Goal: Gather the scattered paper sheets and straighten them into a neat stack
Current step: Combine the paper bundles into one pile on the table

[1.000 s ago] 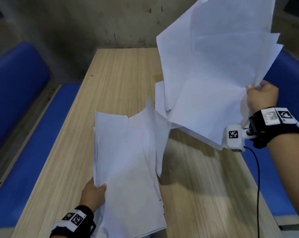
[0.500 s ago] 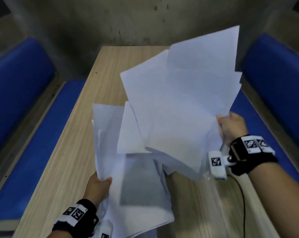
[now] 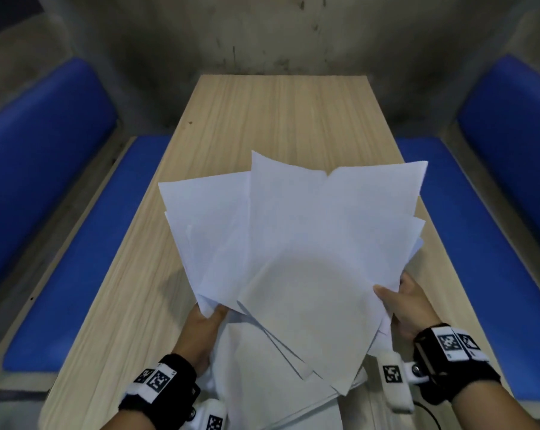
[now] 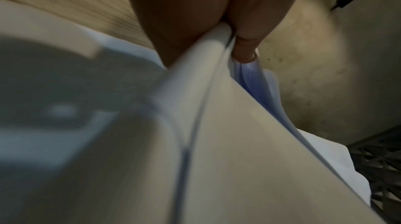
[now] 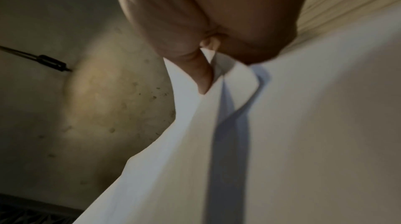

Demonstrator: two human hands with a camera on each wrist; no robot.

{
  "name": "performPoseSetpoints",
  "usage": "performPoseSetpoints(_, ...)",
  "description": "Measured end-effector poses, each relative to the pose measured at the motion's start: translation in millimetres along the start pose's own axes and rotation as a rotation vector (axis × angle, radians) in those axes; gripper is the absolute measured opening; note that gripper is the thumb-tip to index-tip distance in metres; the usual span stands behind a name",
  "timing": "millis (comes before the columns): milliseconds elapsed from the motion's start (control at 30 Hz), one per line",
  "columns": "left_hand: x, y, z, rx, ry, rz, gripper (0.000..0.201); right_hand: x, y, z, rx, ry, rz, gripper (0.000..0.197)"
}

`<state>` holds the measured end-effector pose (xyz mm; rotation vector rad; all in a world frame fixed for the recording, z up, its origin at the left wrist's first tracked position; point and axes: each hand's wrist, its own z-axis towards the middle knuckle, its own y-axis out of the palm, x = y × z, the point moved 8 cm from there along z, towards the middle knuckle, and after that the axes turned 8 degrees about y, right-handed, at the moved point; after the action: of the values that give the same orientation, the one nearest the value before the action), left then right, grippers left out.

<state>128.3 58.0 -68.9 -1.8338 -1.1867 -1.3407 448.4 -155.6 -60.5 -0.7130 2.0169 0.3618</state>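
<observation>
1. Paper sheets [image 3: 309, 243] make up the largest thing here after the wooden bench [image 3: 278, 119]: a loose white fan, corners pointing several ways, held over the near half of the bench with more sheets lying flat beneath it toward the near edge.
2. Blue seat cushions [image 3: 85, 243] flank the bench on both sides; a stained wall stands beyond its far end.
3. Left hand [image 3: 205, 328], at the near-left corner of the fan, is closed on the paper. The wrist view shows a thumb and fingers [image 4: 245, 52] pinching several sheet edges bunched together.
4. Right hand [image 3: 405, 305], at the near-right edge of the fan, also grips the sheets, thumb on top; its wrist view shows a fingertip [image 5: 201, 76] curled round a sheet edge.
5. Handling, as I judge it: the paper is light, limp and slippery sheet against sheet, so it will sag and slide apart if held by one corner. Holding both long sides with a loose grip and tapping an edge on the bench should square it; a tight pinch would crease it.
</observation>
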Motion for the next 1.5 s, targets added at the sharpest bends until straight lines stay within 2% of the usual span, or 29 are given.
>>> performPoseSetpoints(67, -0.2, 2.3, -2.1, -0.016, 0.0, -0.002, 0.023, 2.9, 1.7, -8.8, -0.111, 0.02, 0.075, 0.055)
performPoseSetpoints(133, -3.8, 7.3, -1.8, -0.056, -0.015, 0.015, 0.024, 1.8, 7.9, -18.0, -0.19, 0.046, 0.137, 0.045)
performPoseSetpoints(200, -6.5, 13.5, -2.3, -0.089, -0.039, 0.018, 0.02, 4.7, 9.3, -16.6, -0.169, 0.06, 0.209, 0.039)
performPoseSetpoints(233, -5.9, 17.0, -2.8, -0.107, -0.044, 0.018, 0.019, 6.8, 8.7, -14.2, -0.136, 0.072, 0.23, 0.046)
performPoseSetpoints(300, -0.8, 22.5, -4.0, -0.138, -0.023, 0.02, 0.03, 11.0, 8.5, -6.7, -0.091, 0.08, 0.25, 0.076)
performPoseSetpoints(333, 0.4, 22.8, -3.4, -0.148, -0.006, 0.021, 0.033, 11.2, 7.8, -4.7, -0.068, 0.08, 0.255, 0.078)
performPoseSetpoints(400, -2.6, 18.7, -0.6, -0.143, -0.009, 0.004, 0.028, 9.6, 2.8, -3.6, -0.025, 0.07, 0.282, 0.056)
performPoseSetpoints(467, -8.2, 10.6, 2.7, -0.12, -0.044, -0.076, 0.03, 13.5, -7.9, -1.8, 0.019, 0.087, 0.293, 0.043)
performPoseSetpoints(500, -8.4, 7.4, 3.5, -0.11, -0.046, -0.113, 0.038, 15.1, -12.4, -2.1, 0.033, 0.099, 0.282, 0.039)
performPoseSetpoints(600, -13.3, -1.2, 5.3, -0.094, -0.038, -0.156, 0.083, 23.4, -23.5, -6.1, 0.107, 0.151, 0.218, 0.025)
performPoseSetpoints(633, -14.9, -1.5, 4.7, -0.095, -0.031, -0.162, 0.089, 25.5, -23.7, -8.3, 0.113, 0.161, 0.21, 0.02)
performPoseSetpoints(700, -17.9, -0.1, 3.9, -0.091, -0.005, -0.155, 0.082, 27.1, -21.1, -14.2, 0.117, 0.146, 0.184, 0.022)
performPoseSetpoints(800, -14.6, 10.6, 2.2, -0.069, 0.044, -0.109, 0.031, 31.8, -10.1, -21.2, 0.076, 0.107, 0.151, 0.036)
performPoseSetpoints(833, -12.5, 12.9, 2.3, -0.052, 0.052, -0.099, 0.02, 32.3, -4.9, -24.0, 0.045, 0.105, 0.146, 0.049)
performPoseSetpoints(867, -10.9, 14.2, 2.8, -0.038, 0.051, -0.094, 0.017, 36.2, -1.8, -23.6, 0.014, 0.116, 0.126, 0.069)
performPoseSetpoints(900, -10.5, 14.1, 4.0, -0.023, 0.044, -0.096, 0.017, 36.4, 0.9, -24.6, -0.004, 0.124, 0.113, 0.076)
performPoseSetpoints(1000, -14.5, 5.8, 8.2, 0.015, 0.01, -0.106, 0.025, 33.3, 0.3, -21.8, -0.012, 0.139, 0.195, 0.03)
performPoseSetpoints(1100, -18.8, -3.5, 9.8, 0.029, -0.02, -0.125, 0.032, 23.5, -7.0, -13.9, 0.022, 0.145, 0.209, 0.03)
performPoseSetpoints(1267, -22.5, -13.2, 7.6, 0.038, -0.033, -0.119, 0.027, 9.6, -18.9, 3.5, 0.148, 0.116, 0.154, 0.017)
performPoseSetpoints(1400, -23.5, -26.6, 6.9, 0.054, -0.033, -0.111, 0.018, -2.9, -45.3, 12.4, 0.34, 0.128, 0.162, 0.029)
performPoseSetpoints(1467, -24.5, -37.3, 7.8, 0.071, -0.047, -0.104, 0.018, -14.8, -65.4, 15.7, 0.431, 0.131, 0.08, 0.013)
performPoseSetpoints(1500, -25.3, -43.8, 8.8, 0.083, -0.049, -0.097, 0.018, -22.2, -77.9, 18.3, 0.469, 0.129, 0.044, 0.012)
